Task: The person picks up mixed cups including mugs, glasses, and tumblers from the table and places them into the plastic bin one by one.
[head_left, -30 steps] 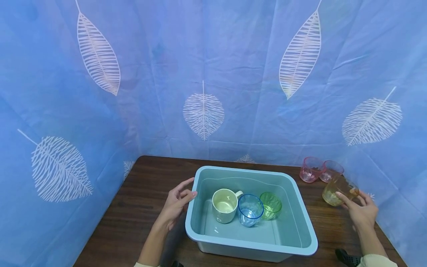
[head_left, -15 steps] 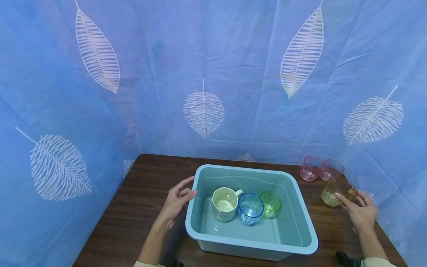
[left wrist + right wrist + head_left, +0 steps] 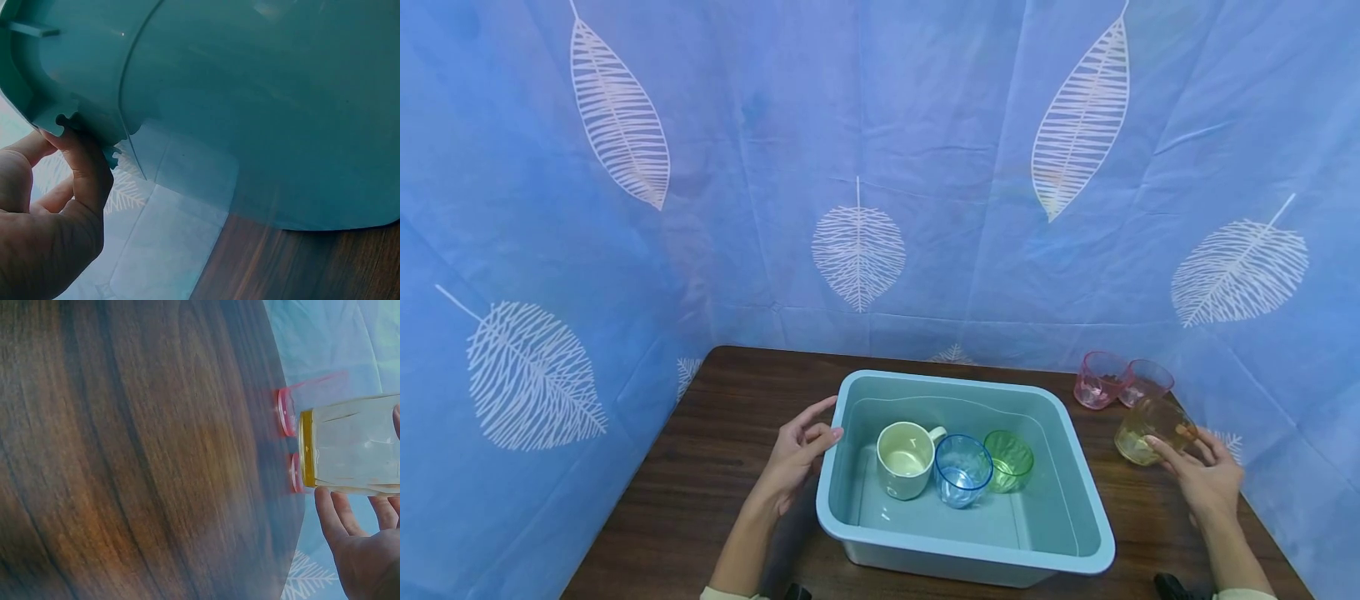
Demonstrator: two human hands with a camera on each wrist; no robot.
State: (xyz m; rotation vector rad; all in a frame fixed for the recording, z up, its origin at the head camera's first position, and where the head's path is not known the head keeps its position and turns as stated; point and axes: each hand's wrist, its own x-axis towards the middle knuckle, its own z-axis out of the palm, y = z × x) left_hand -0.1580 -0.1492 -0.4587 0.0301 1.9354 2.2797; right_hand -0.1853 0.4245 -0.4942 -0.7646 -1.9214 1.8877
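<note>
My left hand (image 3: 797, 458) holds the left rim of a light blue plastic tub (image 3: 955, 548), thumb and fingers at its edge; the left wrist view shows those curled fingers (image 3: 90, 169) against the tub's wall. Over the table's right side, my right hand (image 3: 1210, 479) grips a clear amber drinking glass (image 3: 1135, 442), tilted. Close up in the right wrist view, the glass (image 3: 356, 447) has its thick amber base above the wood, apart from it. Inside the tub stand a pale green mug (image 3: 898, 485), a blue glass (image 3: 959, 477) and a green glass (image 3: 1013, 458).
Two pink glasses (image 3: 1094, 390) stand side by side at the back right corner of the dark wooden table (image 3: 700, 467), just behind the amber glass. A blue curtain (image 3: 925, 250) with white leaf prints hangs behind the table and at both sides.
My right hand has shifted slightly left with the amber glass, toward the tub. The left hand, the tub and the things in it stay where they were.
</note>
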